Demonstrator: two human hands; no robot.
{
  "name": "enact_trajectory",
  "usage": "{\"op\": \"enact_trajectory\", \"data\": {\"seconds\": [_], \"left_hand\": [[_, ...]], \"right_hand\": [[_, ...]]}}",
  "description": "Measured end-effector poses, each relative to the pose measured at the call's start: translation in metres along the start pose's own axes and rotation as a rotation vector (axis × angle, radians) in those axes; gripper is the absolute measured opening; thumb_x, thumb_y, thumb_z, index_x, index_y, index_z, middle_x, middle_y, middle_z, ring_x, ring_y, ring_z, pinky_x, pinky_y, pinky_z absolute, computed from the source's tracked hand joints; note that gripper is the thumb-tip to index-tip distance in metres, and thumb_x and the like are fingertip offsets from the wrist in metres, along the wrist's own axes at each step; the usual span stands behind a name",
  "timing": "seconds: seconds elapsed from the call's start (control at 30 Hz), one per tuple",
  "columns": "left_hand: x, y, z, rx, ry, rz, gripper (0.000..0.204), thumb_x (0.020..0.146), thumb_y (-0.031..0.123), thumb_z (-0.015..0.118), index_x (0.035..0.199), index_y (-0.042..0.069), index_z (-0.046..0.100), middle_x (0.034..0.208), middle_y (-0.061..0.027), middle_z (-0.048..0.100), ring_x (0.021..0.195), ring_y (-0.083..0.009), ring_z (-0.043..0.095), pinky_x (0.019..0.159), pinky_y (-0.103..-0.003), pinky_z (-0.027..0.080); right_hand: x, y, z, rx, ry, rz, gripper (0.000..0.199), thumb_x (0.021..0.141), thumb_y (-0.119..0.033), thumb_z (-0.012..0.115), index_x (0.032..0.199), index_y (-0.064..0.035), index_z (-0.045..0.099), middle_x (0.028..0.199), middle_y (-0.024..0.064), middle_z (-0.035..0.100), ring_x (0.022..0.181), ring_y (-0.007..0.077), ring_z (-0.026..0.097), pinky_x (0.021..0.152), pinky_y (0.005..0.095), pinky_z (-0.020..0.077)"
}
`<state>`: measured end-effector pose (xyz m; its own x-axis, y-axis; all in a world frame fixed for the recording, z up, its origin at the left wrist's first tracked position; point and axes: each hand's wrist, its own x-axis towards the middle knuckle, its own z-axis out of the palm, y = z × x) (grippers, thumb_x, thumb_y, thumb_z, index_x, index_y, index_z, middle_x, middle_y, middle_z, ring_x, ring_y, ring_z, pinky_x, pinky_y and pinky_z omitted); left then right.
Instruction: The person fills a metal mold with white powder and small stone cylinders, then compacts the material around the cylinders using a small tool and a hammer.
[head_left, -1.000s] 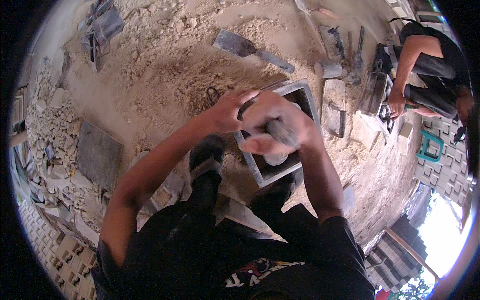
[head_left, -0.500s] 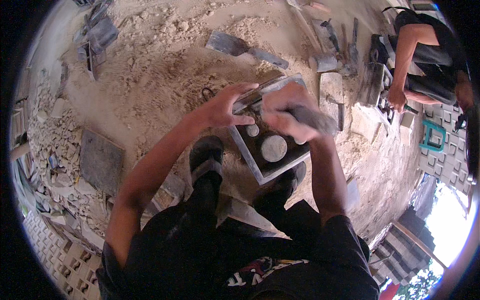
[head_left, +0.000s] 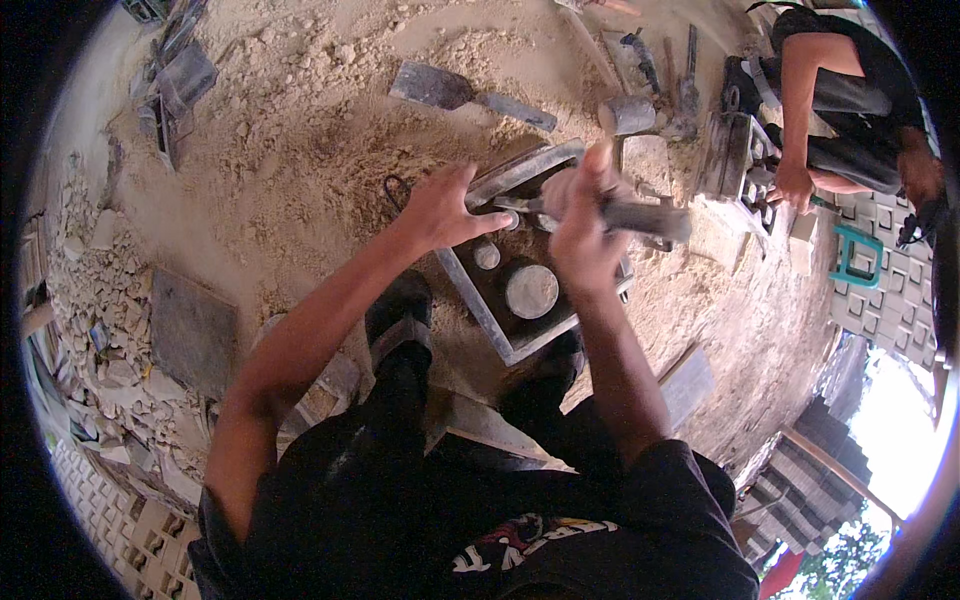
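Observation:
A metal-edged rectangular frame (head_left: 475, 308) lies between my feet, with dark packed material and several pale round discs inside. The biggest disc (head_left: 532, 291) is near its front corner; a smaller disc (head_left: 487, 256) lies beyond it. My left hand (head_left: 437, 210) is open at the frame's left side, thumb stretched over the inside beside another small disc (head_left: 512, 219). Closed above the frame's right part, my right hand (head_left: 590, 225) grips a tool with a thick handle (head_left: 650, 222), blurred by motion. A narrow pointed end shows toward my left thumb; the tool's kind is unclear.
Loose sandy soil (head_left: 300, 130) surrounds the frame. A flat-bladed tool (head_left: 430, 84) and a cylindrical mallet head (head_left: 628, 115) lie beyond it. At the right, another person's hand (head_left: 793, 187) works at a second frame, near a green stool (head_left: 858, 257). A grey slab (head_left: 193, 320) lies left.
My right hand has turned and shifted slightly left, uncovering the tool's narrow end over the frame. My left hand stays open by the frame's side. The whole view has shifted a little.

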<state>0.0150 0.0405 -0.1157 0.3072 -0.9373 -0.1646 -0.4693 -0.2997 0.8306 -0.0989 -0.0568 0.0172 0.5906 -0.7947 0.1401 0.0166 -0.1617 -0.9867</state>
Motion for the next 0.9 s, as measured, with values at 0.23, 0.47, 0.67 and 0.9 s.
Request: {"op": "enact_trajectory", "data": {"seconds": [0.23, 0.47, 0.67, 0.9], "left_hand": [[0.000, 0.007, -0.003, -0.060, 0.008, 0.038, 0.072, 0.065, 0.060, 0.069, 0.105, 0.000, 0.061, 0.100, -0.0221, 0.062, 0.097, -0.0370, 0.059, 0.086, -0.043, 0.046], [-0.005, 0.011, -0.007, -0.047, -0.057, -0.064, 0.074, 0.065, 0.060, 0.070, 0.104, -0.002, 0.061, 0.096, -0.0226, 0.063, 0.094, -0.0377, 0.060, 0.084, -0.044, 0.046], [-0.007, 0.017, -0.008, 0.044, 0.004, -0.012, 0.073, 0.068, 0.060, 0.067, 0.103, -0.004, 0.060, 0.098, -0.0227, 0.063, 0.093, -0.0374, 0.060, 0.085, -0.045, 0.045], [-0.005, 0.017, -0.008, 0.154, 0.048, -0.031, 0.071, 0.070, 0.062, 0.065, 0.097, -0.003, 0.060, 0.096, -0.0223, 0.062, 0.094, -0.0373, 0.059, 0.085, -0.047, 0.045]], "right_hand": [[-0.028, 0.015, -0.001, -0.283, 0.065, -0.192, 0.034, 0.096, -0.021, 0.050, 0.069, -0.0008, 0.049, 0.062, -0.0019, 0.044, 0.056, 0.0077, 0.038, 0.049, 0.0259, 0.0338], [-0.043, 0.006, -0.027, -0.017, 0.074, -0.100, 0.039, 0.095, -0.031, 0.053, 0.066, -0.0040, 0.050, 0.058, 0.0016, 0.049, 0.052, 0.0110, 0.044, 0.049, 0.0260, 0.0354], [-0.041, 0.010, -0.058, 0.326, -0.097, -0.206, 0.032, 0.095, -0.025, 0.052, 0.068, -0.0074, 0.050, 0.057, -0.0009, 0.044, 0.048, 0.0134, 0.041, 0.047, 0.0269, 0.0352], [-0.050, 0.006, -0.057, 0.312, -0.009, -0.092, 0.033, 0.096, -0.019, 0.045, 0.065, -0.0080, 0.038, 0.052, -0.0026, 0.027, 0.043, 0.0119, 0.026, 0.043, 0.0310, 0.0238]]}}
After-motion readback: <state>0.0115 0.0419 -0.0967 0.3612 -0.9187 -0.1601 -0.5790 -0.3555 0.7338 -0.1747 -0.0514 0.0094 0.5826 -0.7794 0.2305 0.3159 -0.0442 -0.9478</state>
